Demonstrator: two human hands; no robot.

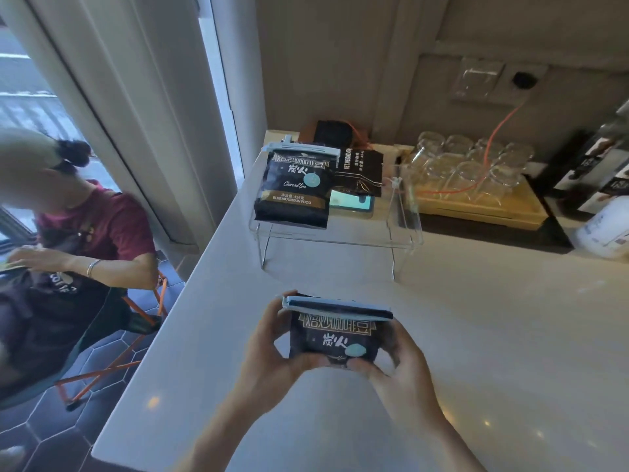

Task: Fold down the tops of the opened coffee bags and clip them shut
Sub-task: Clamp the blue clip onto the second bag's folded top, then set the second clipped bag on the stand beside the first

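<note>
I hold a dark coffee bag above the counter with both hands. A pale blue clip runs along its folded top. My left hand grips the bag's left side and my right hand grips its right side. On a clear acrylic stand farther back stands a second coffee bag, its top shut under another pale blue clip. A third dark bag lies behind it, partly hidden.
The white counter runs from the wall to me. A wooden tray holds several glass jars at the back right. A phone lies on the stand. A seated person is at the left, beyond the counter edge.
</note>
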